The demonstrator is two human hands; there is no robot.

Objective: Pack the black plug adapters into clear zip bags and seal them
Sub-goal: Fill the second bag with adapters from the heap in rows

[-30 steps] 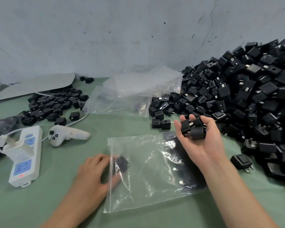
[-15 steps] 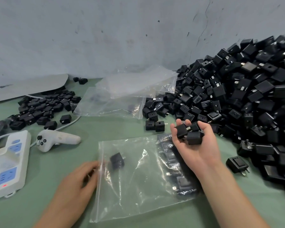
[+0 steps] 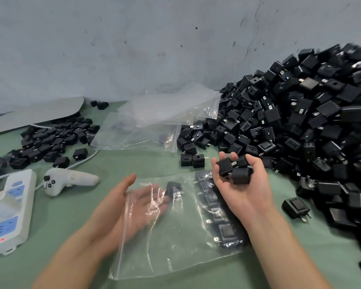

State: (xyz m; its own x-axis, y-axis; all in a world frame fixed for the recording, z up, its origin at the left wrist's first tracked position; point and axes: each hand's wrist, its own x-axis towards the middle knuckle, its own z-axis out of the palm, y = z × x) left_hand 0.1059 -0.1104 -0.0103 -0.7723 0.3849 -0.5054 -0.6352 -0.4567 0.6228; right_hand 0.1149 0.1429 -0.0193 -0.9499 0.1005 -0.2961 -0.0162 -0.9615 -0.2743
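A clear zip bag [image 3: 175, 236] lies flat on the green table in front of me. A row of black plug adapters [image 3: 223, 226] sits along its right side, and a single adapter [image 3: 172, 188] lies near its top. My left hand [image 3: 117, 205] reaches into the bag's left opening with its fingers stretched out and blurred under the plastic, the fingertips close to that single adapter. My right hand [image 3: 244, 192] hovers palm up over the bag's upper right corner, fingers curled round a few held adapters [image 3: 238, 174]. A huge adapter pile [image 3: 300, 122] fills the right side.
Empty clear bags [image 3: 154, 122] lie behind the bag. A smaller adapter heap [image 3: 50, 140], a white power strip [image 3: 8, 211], a white controller [image 3: 71, 180] and a grey sheet [image 3: 35, 113] are at the left. Two adapters [image 3: 193, 159] and a loose adapter [image 3: 296, 207] lie nearby.
My left hand has gone from the bag's left edge into the bag, fingers now stretched toward the single adapter. My right hand has kept its handful in about the same place.
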